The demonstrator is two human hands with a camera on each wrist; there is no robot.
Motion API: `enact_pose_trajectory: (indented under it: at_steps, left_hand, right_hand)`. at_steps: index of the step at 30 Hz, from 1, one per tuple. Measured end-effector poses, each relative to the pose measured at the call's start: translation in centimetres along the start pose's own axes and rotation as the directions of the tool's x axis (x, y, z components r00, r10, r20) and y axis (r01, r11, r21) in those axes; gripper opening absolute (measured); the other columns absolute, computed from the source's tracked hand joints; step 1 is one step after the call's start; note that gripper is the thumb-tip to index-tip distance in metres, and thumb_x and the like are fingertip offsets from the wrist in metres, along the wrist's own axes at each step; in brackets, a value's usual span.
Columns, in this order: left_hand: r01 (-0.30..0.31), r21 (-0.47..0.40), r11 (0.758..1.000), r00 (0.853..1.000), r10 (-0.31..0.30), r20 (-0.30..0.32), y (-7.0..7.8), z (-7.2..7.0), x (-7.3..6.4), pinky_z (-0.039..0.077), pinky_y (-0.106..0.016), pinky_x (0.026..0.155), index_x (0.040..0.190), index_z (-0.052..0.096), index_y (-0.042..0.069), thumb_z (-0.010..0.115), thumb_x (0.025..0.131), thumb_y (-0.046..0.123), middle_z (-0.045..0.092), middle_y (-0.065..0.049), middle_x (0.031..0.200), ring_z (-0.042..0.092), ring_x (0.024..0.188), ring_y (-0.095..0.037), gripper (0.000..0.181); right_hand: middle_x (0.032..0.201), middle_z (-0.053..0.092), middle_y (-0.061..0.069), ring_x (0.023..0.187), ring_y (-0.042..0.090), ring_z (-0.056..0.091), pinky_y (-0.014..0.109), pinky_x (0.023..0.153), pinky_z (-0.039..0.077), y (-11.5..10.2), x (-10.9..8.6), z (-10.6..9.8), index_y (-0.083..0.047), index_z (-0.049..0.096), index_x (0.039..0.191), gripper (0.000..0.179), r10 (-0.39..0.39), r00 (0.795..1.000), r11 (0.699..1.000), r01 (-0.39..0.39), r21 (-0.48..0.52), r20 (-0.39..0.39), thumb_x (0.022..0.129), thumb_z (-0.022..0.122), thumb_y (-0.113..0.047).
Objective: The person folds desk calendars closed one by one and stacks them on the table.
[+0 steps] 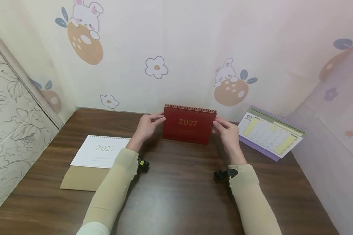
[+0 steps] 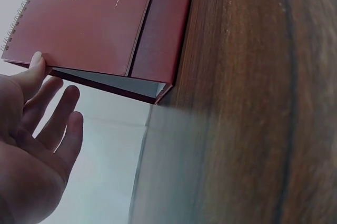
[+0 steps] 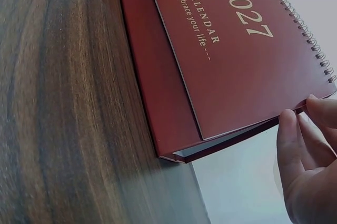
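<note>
A red spiral-bound desk calendar (image 1: 189, 124) marked 2027 stands upright like a tent at the back of the table, close to the wall. At its left side edge, my left hand (image 1: 147, 126) pinches the calendar, the thumb (image 2: 36, 66) at the front and the other fingers behind. My right hand (image 1: 227, 132) holds the opposite side edge near the spiral, its fingertips (image 3: 288, 121) against the cover's edge. The gap between the front and back panels shows from the side in both wrist views. Some fingertips are hidden behind the panels.
On the left stands a white 2027 calendar (image 1: 98, 151) with a tan base, partly covered by the left forearm. A calendar with purple and green edges (image 1: 270, 132) stands angled at the right. Behind the brown wooden table (image 1: 176, 182) hangs a patterned wall covering (image 1: 188, 39).
</note>
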State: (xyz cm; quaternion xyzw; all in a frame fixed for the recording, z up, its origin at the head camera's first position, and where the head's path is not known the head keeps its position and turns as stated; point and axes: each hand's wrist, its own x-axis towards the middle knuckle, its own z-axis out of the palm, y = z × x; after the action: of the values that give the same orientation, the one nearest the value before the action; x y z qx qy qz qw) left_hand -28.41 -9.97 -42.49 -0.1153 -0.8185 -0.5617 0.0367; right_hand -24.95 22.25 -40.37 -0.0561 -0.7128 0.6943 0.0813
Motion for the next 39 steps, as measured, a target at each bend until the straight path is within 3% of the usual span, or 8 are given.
enact_pose_trajectory:
  at_steps: [8, 13, 19, 25, 36, 39]
  left_hand:
    - [-0.024, 0.040, 0.999, 1.000, 0.025, -0.009, 0.2, 0.3, 0.2, 0.047, -0.037, 0.100, 0.118, 0.074, 0.008, 0.068, 0.096, 0.026, 0.063, 0.000, 0.134, 0.058, 0.124, -0.018, 0.029]
    - [-0.052, 0.058, 0.997, 0.999, 0.052, -0.002, 0.5, 0.3, 0.3, 0.048, -0.036, 0.099, 0.115, 0.075, 0.007, 0.069, 0.096, 0.023, 0.065, -0.002, 0.131, 0.058, 0.123, -0.018, 0.026]
    - [-0.052, 0.093, 0.994, 0.999, 0.051, 0.016, 0.8, 0.1, 0.4, 0.047, -0.038, 0.101, 0.115, 0.075, 0.006, 0.069, 0.096, 0.021, 0.065, -0.004, 0.131, 0.058, 0.124, -0.020, 0.025]
    - [-0.071, 0.112, 0.991, 0.997, 0.067, 0.031, 1.2, -0.4, 0.3, 0.048, -0.037, 0.098, 0.112, 0.076, 0.006, 0.070, 0.095, 0.020, 0.065, -0.005, 0.130, 0.059, 0.123, -0.021, 0.023]
    - [-0.103, 0.171, 0.980, 0.994, 0.097, 0.040, 2.3, -1.3, -0.8, 0.049, -0.039, 0.097, 0.109, 0.078, 0.006, 0.072, 0.093, 0.019, 0.067, -0.005, 0.126, 0.061, 0.120, -0.022, 0.021]
    - [-0.121, 0.169, 0.978, 0.993, 0.118, 0.028, 2.5, -1.4, -1.3, 0.050, -0.039, 0.096, 0.106, 0.079, 0.006, 0.073, 0.093, 0.019, 0.069, -0.005, 0.122, 0.063, 0.117, -0.022, 0.019]
  right_hand:
    - [0.134, 0.059, 0.013, 0.111, 0.013, 0.061, 0.038, 0.089, 0.054, 0.2, 0.3, 0.0, 0.011, 0.063, 0.124, 0.038, 0.001, 1.000, 1.000, -0.001, 0.029, -0.008, 0.094, 0.070, -0.011]
    - [0.132, 0.060, 0.013, 0.108, 0.012, 0.063, 0.037, 0.089, 0.054, 0.3, 0.2, -0.2, 0.012, 0.063, 0.124, 0.037, -0.004, 1.000, 0.999, 0.004, 0.045, -0.014, 0.094, 0.070, -0.010]
    - [0.130, 0.062, 0.013, 0.104, 0.009, 0.064, 0.029, 0.085, 0.055, -0.1, 0.2, -0.5, 0.009, 0.067, 0.121, 0.036, -0.043, 0.999, 0.995, 0.043, -0.091, 0.002, 0.095, 0.070, -0.016]
    - [0.127, 0.066, 0.012, 0.104, 0.008, 0.063, 0.019, 0.077, 0.053, -0.7, 0.2, -0.8, 0.002, 0.072, 0.116, 0.031, -0.122, 0.992, 0.951, 0.122, -0.285, 0.016, 0.095, 0.071, -0.020]
    - [0.129, 0.065, 0.012, 0.103, 0.008, 0.063, 0.018, 0.075, 0.054, -1.3, -1.1, -1.0, 0.002, 0.072, 0.117, 0.030, -0.136, 0.989, 0.939, 0.146, -0.310, 0.054, 0.095, 0.070, -0.017]
    - [0.129, 0.064, 0.014, 0.098, 0.008, 0.065, 0.020, 0.075, 0.055, -1.5, -1.6, -1.1, 0.004, 0.071, 0.117, 0.030, -0.130, 0.989, 0.951, 0.144, -0.273, 0.070, 0.095, 0.070, -0.016]
